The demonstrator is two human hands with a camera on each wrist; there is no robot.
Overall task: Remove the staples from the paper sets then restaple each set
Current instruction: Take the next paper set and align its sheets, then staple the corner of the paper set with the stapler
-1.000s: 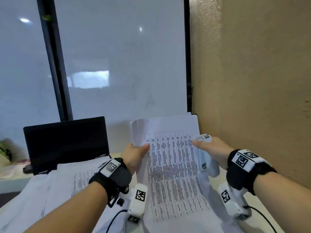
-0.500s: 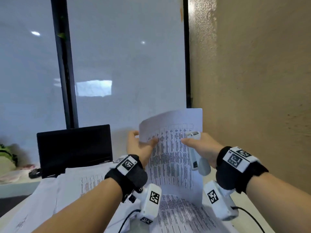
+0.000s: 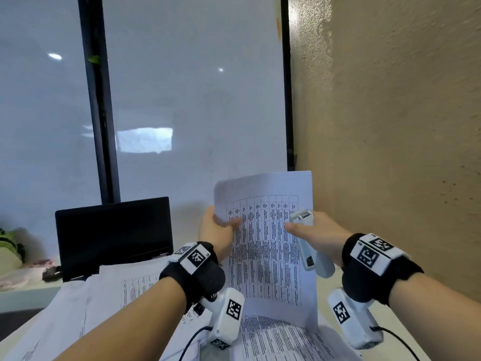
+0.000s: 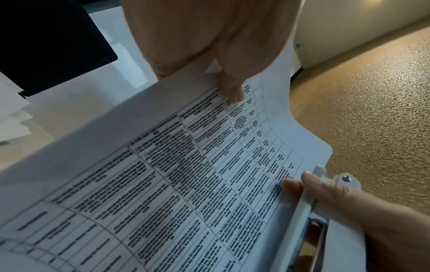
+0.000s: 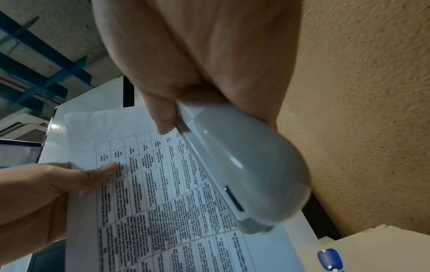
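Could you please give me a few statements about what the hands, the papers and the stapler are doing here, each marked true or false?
1. The left hand pinches the left edge of the raised white printed paper set. True.
2. The right hand holds a red metal staple remover. False: it grips a pale grey plastic stapler.
3. The raised set lies flat on the desk. False: it is held upright, bending.
4. More white printed sheets lie on the desk below. True.
5. The black laptop screen shows a spreadsheet. False: it is dark.
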